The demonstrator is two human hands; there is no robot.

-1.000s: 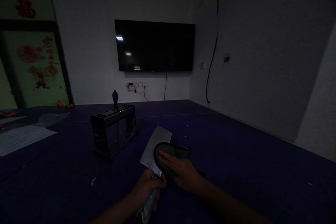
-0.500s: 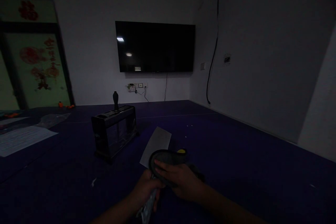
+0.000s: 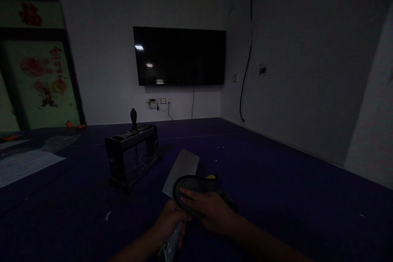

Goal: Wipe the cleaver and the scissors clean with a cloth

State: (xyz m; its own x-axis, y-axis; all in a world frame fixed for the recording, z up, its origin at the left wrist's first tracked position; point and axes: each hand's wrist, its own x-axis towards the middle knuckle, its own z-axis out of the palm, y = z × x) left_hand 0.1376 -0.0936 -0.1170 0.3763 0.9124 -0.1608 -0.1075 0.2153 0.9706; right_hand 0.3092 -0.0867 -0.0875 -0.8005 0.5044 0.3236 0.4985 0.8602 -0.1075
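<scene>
In the dim light, my left hand [image 3: 172,216] is closed around the lower part of what looks like a cleaver, its broad pale blade [image 3: 181,170] pointing away from me. Below that hand, a crumpled, shiny, plastic-like covering [image 3: 171,243] sticks out. My right hand [image 3: 211,211] holds a folded grey cloth-like pad [image 3: 193,183] with black edging, its fingers pressed on the pad close to my left hand. A yellow patch [image 3: 211,177] shows at the pad's far end. Ahead to the left stands a black knife-block-like stand [image 3: 118,159] with a dark handle [image 3: 133,118] upright in its top.
A dark purple surface [image 3: 260,204] spreads all around. On the far left lie printed paper [image 3: 27,166], clear plastic [image 3: 58,143] and small orange things [image 3: 80,126]. White scraps [image 3: 107,215] are scattered about. A television [image 3: 181,55] hangs on the wall behind.
The view has shifted slightly, so the room sits a little further left. Both hands keep almost the same grip and place.
</scene>
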